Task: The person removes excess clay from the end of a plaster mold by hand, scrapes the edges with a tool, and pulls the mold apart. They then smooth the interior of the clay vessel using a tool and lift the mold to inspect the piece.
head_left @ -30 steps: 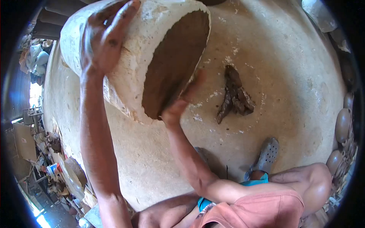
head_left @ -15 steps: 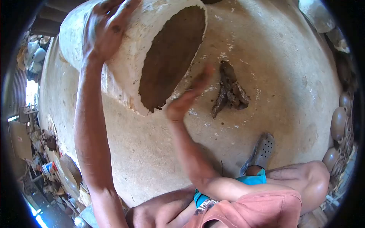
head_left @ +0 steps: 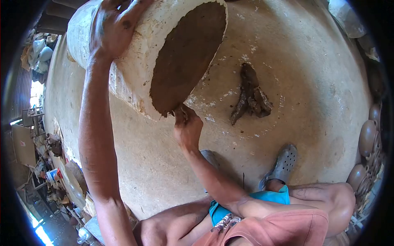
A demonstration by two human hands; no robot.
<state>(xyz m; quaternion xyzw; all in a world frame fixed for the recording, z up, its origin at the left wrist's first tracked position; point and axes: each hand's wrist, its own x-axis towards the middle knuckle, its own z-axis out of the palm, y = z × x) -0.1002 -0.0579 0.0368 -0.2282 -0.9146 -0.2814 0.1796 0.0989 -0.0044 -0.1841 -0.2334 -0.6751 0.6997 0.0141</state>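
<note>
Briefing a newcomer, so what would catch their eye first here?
Probably the big pale vessel, tipped at upper left, its dark opening facing lower right. The left hand is on it; the right hand pinches its lower rim. Dark lumps lie on the floor.

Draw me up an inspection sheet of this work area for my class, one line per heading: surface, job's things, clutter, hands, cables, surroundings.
Surface: floor marked with pale streaks and scattered dark specks.
Job's things: large pale form, tilted, with a dark brown face and ragged rim; dark, moist-looking lumps heaped on the floor.
Clutter: mixed items piled along the left edge, mostly too small to name.
Hands: left hand lies on the form's side; right hand has its fingers at the face's lower edge.
Cables: nothing seen.
Surroundings: rounded brown pots along the right edge.
</note>
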